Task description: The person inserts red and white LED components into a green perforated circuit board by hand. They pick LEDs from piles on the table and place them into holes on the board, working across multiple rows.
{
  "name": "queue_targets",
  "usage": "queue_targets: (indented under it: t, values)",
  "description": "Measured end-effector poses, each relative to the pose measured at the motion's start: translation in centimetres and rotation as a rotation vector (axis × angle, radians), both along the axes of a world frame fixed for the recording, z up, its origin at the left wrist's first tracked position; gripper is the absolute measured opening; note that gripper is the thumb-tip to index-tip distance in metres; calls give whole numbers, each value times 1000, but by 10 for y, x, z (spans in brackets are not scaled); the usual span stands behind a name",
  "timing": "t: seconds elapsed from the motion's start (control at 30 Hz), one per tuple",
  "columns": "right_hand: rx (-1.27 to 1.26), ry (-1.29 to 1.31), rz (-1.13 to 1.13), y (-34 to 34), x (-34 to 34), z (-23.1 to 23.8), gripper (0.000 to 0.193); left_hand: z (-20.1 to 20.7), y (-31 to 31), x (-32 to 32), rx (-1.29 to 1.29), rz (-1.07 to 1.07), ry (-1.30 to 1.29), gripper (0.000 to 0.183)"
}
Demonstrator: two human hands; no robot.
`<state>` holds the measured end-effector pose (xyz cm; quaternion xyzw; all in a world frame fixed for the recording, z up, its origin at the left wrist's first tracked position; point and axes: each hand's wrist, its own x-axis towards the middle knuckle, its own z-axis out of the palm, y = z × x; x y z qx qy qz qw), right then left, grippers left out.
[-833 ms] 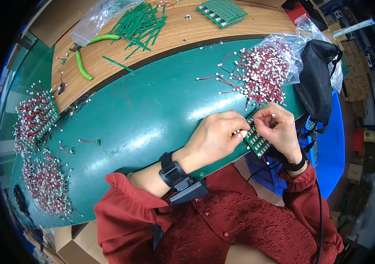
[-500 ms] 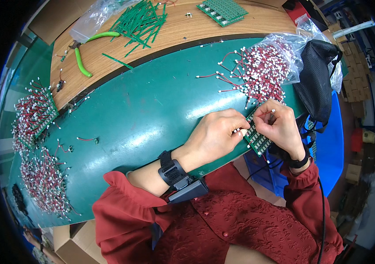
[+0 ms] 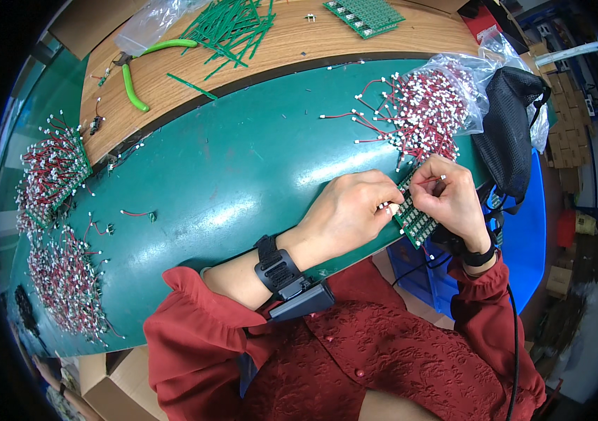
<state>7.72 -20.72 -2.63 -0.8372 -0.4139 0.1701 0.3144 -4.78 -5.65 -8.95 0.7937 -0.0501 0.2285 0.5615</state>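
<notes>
My left hand (image 3: 349,212) is closed in a pinch, with small white connectors (image 3: 384,205) showing at its fingertips. A green circuit board (image 3: 418,226) lies under both hands at the table's near edge, with rows of small parts on it. Over the board's upper part, my right hand (image 3: 449,199) is closed on a short red wire (image 3: 433,180) whose white plug sticks out above the fingers. The fingertips hide where the wire meets the board. Just beyond the right hand spreads a pile of red wires with white plugs (image 3: 428,112), partly inside a clear bag.
A black mesh pouch (image 3: 506,133) hangs by a blue bin (image 3: 523,238) on the right. Wired boards (image 3: 53,172) and a heap of wired pieces (image 3: 67,284) sit far left. Green-handled cutters (image 3: 131,90), green strips (image 3: 232,31) and stacked boards (image 3: 363,15) lie on the wooden table.
The view has shifted slightly. Both hands stay pinched over the board, with only small finger movement; the red wire's plug still sticks out from my right hand.
</notes>
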Motion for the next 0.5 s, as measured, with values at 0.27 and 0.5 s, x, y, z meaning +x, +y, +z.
queue_targets:
  t: [0.27, 0.5]
  values:
    - [-23, 9, -4, 2, 1, 1, 9, 1, 0, -1, -6, -6, 25, 11]
    - [-60, -39, 23, 9, 0, 4, 10, 2, 2, -1, 28, -32, 59, 19]
